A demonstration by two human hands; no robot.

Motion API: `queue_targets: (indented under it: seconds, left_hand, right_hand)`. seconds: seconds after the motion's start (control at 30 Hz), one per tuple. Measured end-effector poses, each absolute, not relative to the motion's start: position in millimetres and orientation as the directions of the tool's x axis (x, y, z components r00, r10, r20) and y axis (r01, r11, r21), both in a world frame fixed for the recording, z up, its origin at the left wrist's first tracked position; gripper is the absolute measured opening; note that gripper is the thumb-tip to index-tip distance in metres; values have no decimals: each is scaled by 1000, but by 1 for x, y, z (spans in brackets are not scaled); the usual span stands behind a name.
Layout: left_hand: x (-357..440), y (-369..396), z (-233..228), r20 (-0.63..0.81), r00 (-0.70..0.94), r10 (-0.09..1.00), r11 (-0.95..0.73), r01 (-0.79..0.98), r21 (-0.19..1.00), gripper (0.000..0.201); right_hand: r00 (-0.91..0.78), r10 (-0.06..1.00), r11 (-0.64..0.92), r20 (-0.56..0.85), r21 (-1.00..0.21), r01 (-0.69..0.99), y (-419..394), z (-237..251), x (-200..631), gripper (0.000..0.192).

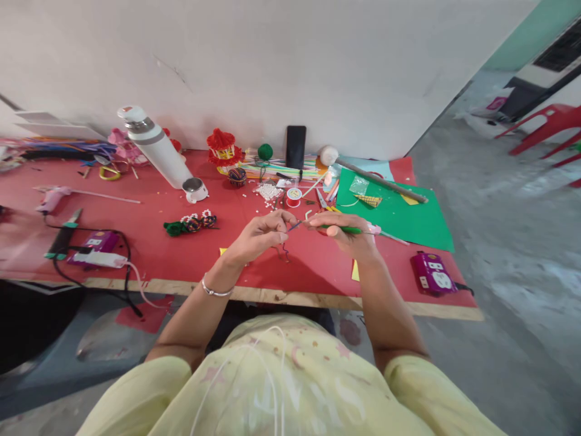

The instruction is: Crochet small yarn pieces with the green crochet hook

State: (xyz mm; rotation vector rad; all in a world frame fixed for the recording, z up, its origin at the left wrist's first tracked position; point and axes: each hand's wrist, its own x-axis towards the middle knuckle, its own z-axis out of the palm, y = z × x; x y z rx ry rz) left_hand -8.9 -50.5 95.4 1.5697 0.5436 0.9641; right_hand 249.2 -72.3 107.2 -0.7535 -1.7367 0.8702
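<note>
Wearing a pale yellow top (281, 387) nearest the lens, with a thin white cord trailing down its front. Reaching both bare forearms forward over the near edge of the desk (154, 242), a bangle (215, 292) circling the left wrist. Pinching with the left hand (258, 233), fingers pressed together around a short dark strand (294, 226) that is dangling in a small curl just below the fingertips. Gripping with the right hand (347, 236) a slim green-handled tool (340, 229), fingers closed along its shaft, its tip pointing toward the left fingertips and meeting the strand between the two hands. Holding all of this just above the red surface, not resting on it.

Judging from what shows: looking early or mid-way, with only a short piece worked at the tool's tip and nothing bead-like visible on it yet; too small to tell more. Lying well beyond the left fingers, a finished-looking beaded piece (190, 223) in green, red and black. Sitting just beyond the fingertips, a scatter of white beads (269, 191) and a small red spool (294, 197). Spreading beyond the right fingers, a green paper sheet (399, 212). Standing farther off to the left, a white flask (157, 148).
</note>
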Motion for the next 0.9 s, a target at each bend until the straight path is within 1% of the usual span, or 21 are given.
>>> queue_targets:
  seconds: [0.1, 0.17, 0.23, 0.3, 0.37, 0.43, 0.47, 0.5, 0.57, 0.63, 0.7, 0.77, 0.8, 0.87, 0.9]
  left_hand:
    - [-11, -49, 94, 270, 551, 789, -214, -166, 963, 22]
    - [-11, -49, 94, 257, 564, 785, -200, -163, 966, 21]
    - [-11, -49, 94, 257, 574, 777, -206, -154, 966, 20]
    - [-9, -50, 95, 272, 571, 775, -231, -144, 962, 20]
    - [-5, -51, 96, 299, 567, 768, -267, -142, 953, 21]
    - [-1, -52, 97, 348, 559, 753, -345, -115, 932, 20]
    - [1, -53, 97, 384, 550, 742, -412, -78, 908, 19]
    - [3, -54, 97, 427, 536, 728, -494, -20, 869, 18]
    - [7, -55, 96, 516, 501, 695, -650, 130, 749, 15]
    - [10, -56, 94, 576, 483, 659, -736, 256, 627, 13]
    - [12, -56, 91, 592, 484, 645, -761, 334, 556, 12]
    - [13, -55, 87, 585, 495, 643, -765, 370, 527, 10]
    - [14, -55, 84, 580, 497, 645, -763, 379, 524, 9]
    - [15, -54, 79, 571, 495, 654, -754, 374, 540, 7]
    - [16, -54, 76, 569, 492, 659, -749, 364, 553, 6]
  right_hand:
    - [-284, 846, 471, 452, -882, 1, -72, 102, 254, 40]
    - [-251, 887, 383, 386, -921, -64, -72, 98, 252, 45]
    - [-196, 931, 278, 307, -946, -166, -74, 93, 245, 49]
    - [-145, 966, 165, 215, -940, -297, -75, 87, 235, 54]
    - [-119, 985, 62, 124, -903, -426, -76, 82, 223, 55]
    - [-105, 993, -21, 44, -840, -542, -78, 79, 211, 52]
    - [-100, 995, -50, 13, -802, -595, -78, 78, 205, 50]
    - [-92, 996, -67, -10, -767, -638, -79, 77, 200, 48]
    - [-45, 999, -52, -30, -728, -683, -79, 73, 188, 47]
    - [52, 999, 26, -11, -749, -662, -80, 68, 179, 49]
    - [169, 984, 141, 55, -822, -552, -82, 63, 172, 47]
    - [263, 944, 283, 200, -901, -330, -85, 59, 169, 39]
    - [291, 910, 359, 297, -913, -193, -86, 58, 169, 34]
    - [291, 826, 490, 483, -870, 55, -89, 57, 170, 25]
    - [273, 790, 531, 549, -835, 143, -89, 56, 171, 23]
